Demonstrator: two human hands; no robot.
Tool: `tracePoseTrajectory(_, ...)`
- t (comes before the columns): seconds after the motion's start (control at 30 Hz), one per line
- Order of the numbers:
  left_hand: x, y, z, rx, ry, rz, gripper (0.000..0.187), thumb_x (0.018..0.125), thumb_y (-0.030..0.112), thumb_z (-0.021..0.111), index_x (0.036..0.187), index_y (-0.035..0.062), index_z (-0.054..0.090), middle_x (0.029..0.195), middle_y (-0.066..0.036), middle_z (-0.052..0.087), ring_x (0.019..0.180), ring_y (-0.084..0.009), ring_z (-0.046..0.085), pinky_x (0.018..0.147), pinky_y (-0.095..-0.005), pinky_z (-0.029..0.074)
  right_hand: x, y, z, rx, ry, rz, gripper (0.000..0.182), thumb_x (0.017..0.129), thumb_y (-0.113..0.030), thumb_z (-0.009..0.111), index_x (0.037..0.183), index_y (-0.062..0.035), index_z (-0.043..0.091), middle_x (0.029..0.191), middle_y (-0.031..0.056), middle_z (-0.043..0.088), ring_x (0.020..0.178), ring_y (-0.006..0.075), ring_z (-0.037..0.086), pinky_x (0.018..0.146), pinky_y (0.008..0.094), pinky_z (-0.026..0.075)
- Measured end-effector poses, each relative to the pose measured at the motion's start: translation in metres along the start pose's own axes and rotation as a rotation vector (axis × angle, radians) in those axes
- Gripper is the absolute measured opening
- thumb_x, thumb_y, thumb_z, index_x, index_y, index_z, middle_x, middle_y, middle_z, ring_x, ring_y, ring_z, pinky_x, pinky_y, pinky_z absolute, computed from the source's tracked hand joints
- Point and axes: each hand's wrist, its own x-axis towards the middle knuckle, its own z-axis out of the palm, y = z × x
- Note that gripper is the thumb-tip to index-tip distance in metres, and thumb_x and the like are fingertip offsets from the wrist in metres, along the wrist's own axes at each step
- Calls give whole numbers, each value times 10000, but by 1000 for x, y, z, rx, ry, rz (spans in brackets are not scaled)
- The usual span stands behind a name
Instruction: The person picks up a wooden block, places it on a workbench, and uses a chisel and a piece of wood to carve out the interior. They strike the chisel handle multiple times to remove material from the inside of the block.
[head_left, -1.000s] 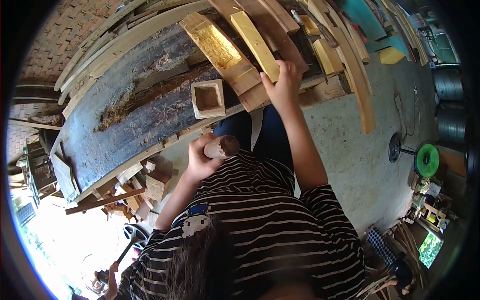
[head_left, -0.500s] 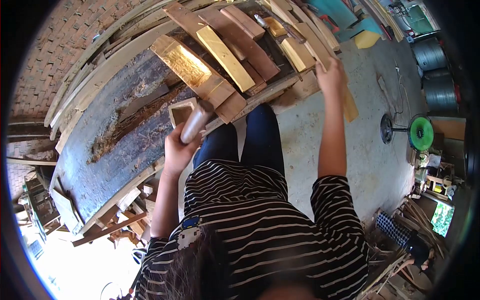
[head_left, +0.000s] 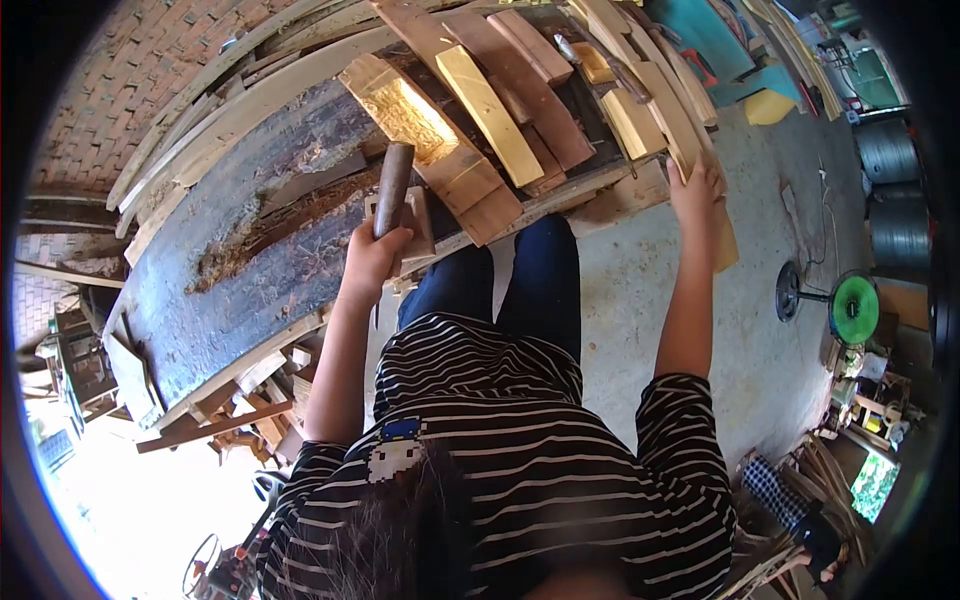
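Note:
My left hand (head_left: 372, 262) is closed round a thick cylindrical tool (head_left: 396, 180), held upright with a thin dark point showing below the fist. Just behind it, a small wooden block (head_left: 420, 225) sits at the bench edge, partly covered by the hand. To its right lies a hollowed wooden piece (head_left: 420, 125) with a pale carved recess. My right hand (head_left: 696, 195) grips the near end of a long wooden strip (head_left: 665, 105) at the right end of the bench. Its fingertips curl over the wood. A yellowish piece (head_left: 726, 240) shows beneath the right wrist.
A dark, worn bench slab (head_left: 290, 190) with wood debris stretches left. A yellow wood bar (head_left: 488, 115) and several brown boards lie across it. A green fan (head_left: 854, 308) stands on the floor at right. Another person (head_left: 800, 510) is at lower right, near stacked wood.
The tool in my left hand has swung more upright, and the hand now overlaps the small wooden block. My right hand stays on the wooden strip. The whole view has shifted slightly.

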Motion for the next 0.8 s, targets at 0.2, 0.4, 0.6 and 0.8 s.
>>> tracePoseTrajectory(0.2,0,4,2,98,-26,-6,145,778,102,618,859,-14,583,593,-25,519,416,-98,462,375,-252,355,-84,-124,-31,947,36,-578,661,827,-429,637,1256,36,447,1287,270,450,1239,382,401,1044,445,306)
tracePoseTrajectory(0.4,-1,8,1,95,-44,-26,165,769,92,617,877,-31,597,613,-46,551,423,-114,491,375,-261,377,-103,-187,-9,716,168,-732,646,729,-359,737,1185,27,493,1201,290,502,1124,412,487,954,443,398)
tracePoseTrajectory(0.6,3,0,-2,47,-58,-15,170,774,87,615,885,-38,590,610,-47,546,414,-120,500,378,-266,383,-103,-182,-19,910,-67,-541,442,744,-233,701,1105,-37,540,922,206,632,910,361,596,781,429,478)
tracePoseTrajectory(0.8,5,1,-3,66,-85,-11,195,763,102,627,888,-43,592,621,-49,558,432,-124,511,384,-266,418,-113,-174,-12,881,112,-762,481,739,-138,689,1171,-45,497,1000,211,599,916,391,570,787,446,464)
